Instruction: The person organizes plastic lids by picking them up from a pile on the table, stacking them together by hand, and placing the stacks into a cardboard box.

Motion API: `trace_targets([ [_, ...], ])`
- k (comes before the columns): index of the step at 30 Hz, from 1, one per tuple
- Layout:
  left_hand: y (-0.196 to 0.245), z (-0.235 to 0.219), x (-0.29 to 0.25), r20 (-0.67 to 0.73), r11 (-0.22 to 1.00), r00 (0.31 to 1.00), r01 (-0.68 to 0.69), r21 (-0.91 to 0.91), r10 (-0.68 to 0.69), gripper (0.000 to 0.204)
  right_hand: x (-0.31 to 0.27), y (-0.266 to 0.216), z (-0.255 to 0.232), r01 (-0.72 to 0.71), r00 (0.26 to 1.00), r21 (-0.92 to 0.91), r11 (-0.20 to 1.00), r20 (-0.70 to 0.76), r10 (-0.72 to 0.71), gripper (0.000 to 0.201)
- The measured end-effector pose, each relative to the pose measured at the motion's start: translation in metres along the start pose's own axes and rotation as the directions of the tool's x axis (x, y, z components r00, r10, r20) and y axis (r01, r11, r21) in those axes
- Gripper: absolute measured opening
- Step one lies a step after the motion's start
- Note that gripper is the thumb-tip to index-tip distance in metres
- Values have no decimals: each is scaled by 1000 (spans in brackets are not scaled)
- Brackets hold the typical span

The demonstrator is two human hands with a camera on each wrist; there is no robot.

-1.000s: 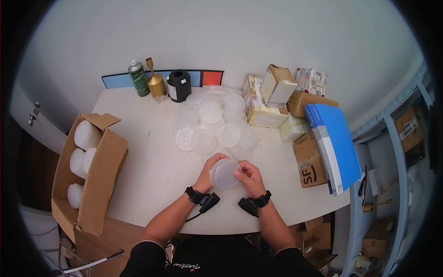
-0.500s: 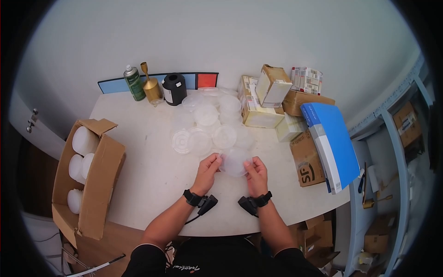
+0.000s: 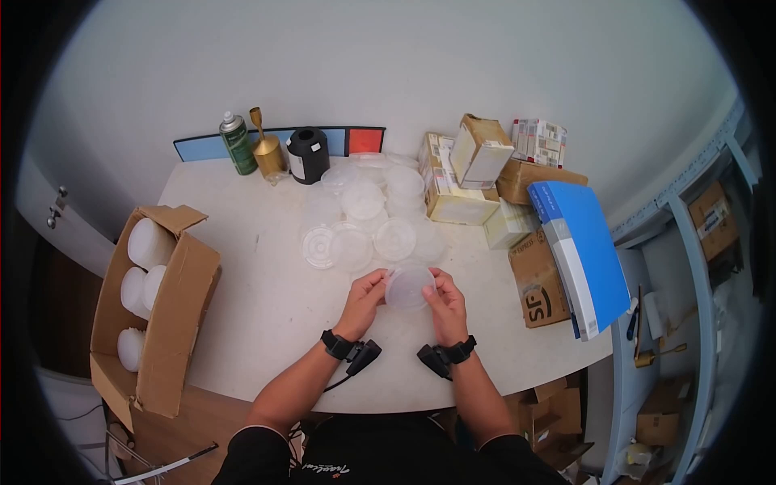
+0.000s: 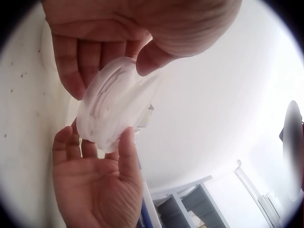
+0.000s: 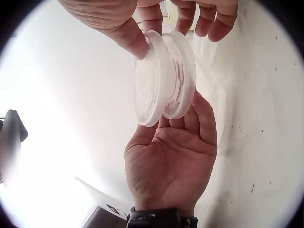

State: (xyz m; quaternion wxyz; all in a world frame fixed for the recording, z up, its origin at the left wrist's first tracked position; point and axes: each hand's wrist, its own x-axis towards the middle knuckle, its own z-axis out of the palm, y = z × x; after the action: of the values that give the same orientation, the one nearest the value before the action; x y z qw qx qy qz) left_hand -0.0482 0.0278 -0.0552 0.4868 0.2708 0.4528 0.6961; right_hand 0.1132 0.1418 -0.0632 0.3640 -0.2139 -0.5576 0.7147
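Translucent round plastic lids (image 3: 408,288) are held upright at a slant between both hands over the table's front. My left hand (image 3: 361,307) pinches their left edge and my right hand (image 3: 449,307) the right edge, its thumb on the near face. The right wrist view shows two lids (image 5: 154,80) face to face with a narrow gap at their rims; the left hand (image 5: 171,161) is below them. In the left wrist view the lids (image 4: 111,109) appear edge-on between the hands. More clear lids (image 3: 364,200) lie spread and overlapping on the table behind.
A cardboard box (image 3: 179,323) with white round containers (image 3: 151,243) stands left. Along the back are a green spray can (image 3: 238,145), a brass object (image 3: 267,151) and a black container (image 3: 307,155). Stacked boxes (image 3: 482,153) and a blue binder (image 3: 584,250) are right.
The held lids have moved slightly away from the body and right, and their tilt has changed. The left hand has shifted outward from beside them to their left edge; both hands still hold them.
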Motion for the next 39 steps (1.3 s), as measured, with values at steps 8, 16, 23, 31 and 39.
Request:
trace_targets([
  [8,0,-1,-1,16,1000,1000,3,-4,-3,32,-2,-9,8,-79,997,52,995,-2,80,12],
  [16,0,-2,1,-20,1000,999,-31,1,31,33,-2,-7,6,-74,997,23,997,-2,74,11],
  [23,-8,-4,2,-39,989,994,-93,113,98,35,-3,-8,8,-75,997,13,997,-4,75,10],
  [31,-4,0,0,-70,989,991,-105,104,113,35,-3,-7,7,-92,996,1,996,10,92,10],
  [39,-9,-15,3,-2,991,997,-77,111,78,28,-3,-6,4,-115,988,44,992,106,110,14],
])
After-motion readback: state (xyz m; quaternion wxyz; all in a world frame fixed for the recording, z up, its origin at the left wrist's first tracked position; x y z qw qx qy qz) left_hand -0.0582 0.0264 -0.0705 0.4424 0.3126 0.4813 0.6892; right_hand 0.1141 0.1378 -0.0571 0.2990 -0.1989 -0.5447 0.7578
